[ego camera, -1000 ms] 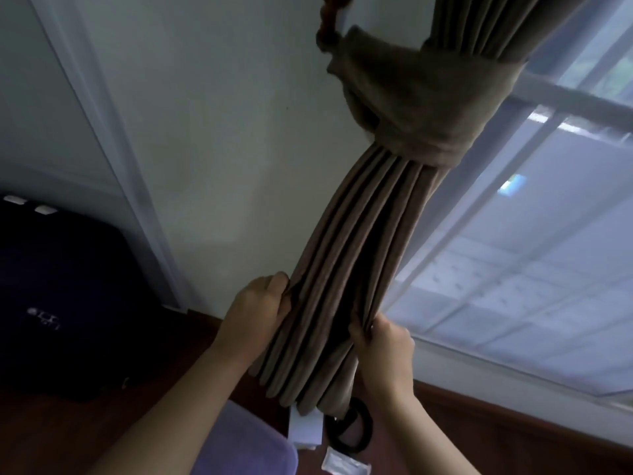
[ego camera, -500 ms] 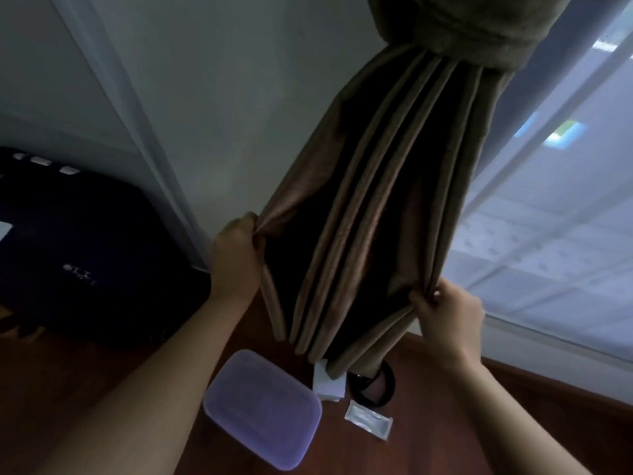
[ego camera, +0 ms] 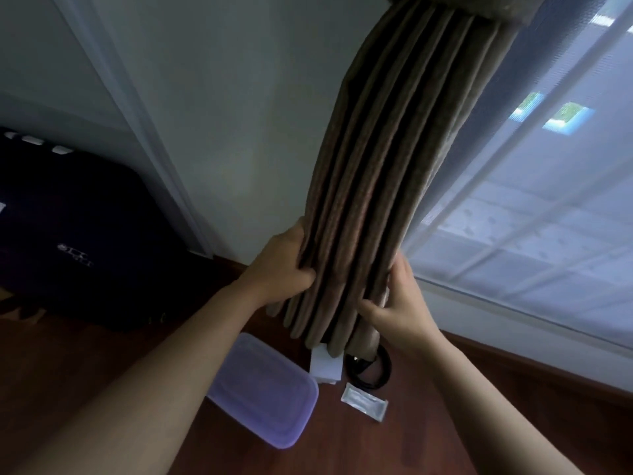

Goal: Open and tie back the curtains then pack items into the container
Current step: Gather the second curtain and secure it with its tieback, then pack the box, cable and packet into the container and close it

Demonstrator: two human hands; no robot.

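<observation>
Curtain [ego camera: 387, 186] folds are sitting bunched between my grips: left hand [ego camera: 277, 269] clutching one edge, right hand [ego camera: 400, 313] pinching the other. I am judging it soft, weighty, best gathered by the pleats.

Curtain [ego camera: 387, 186] hangs mid-shot, bits on the floor [ego camera: 51, 354] under it
Left hand [ego camera: 281, 269] on its left edge, right hand [ego camera: 397, 310] on its right. Underneath, container [ego camera: 263, 389] lies left of a card [ego camera: 325, 366], cable loop [ego camera: 376, 370] and packet [ego camera: 364, 404]; window [ego camera: 531, 234] off right.

there is one left hand [ego camera: 277, 269], one right hand [ego camera: 400, 313], one brown curtain [ego camera: 387, 186], one purple box [ego camera: 267, 395], one white paper [ego camera: 325, 366], one black ring [ego camera: 385, 370], one small packet [ego camera: 364, 402] and one suitcase [ego camera: 68, 234].
</observation>
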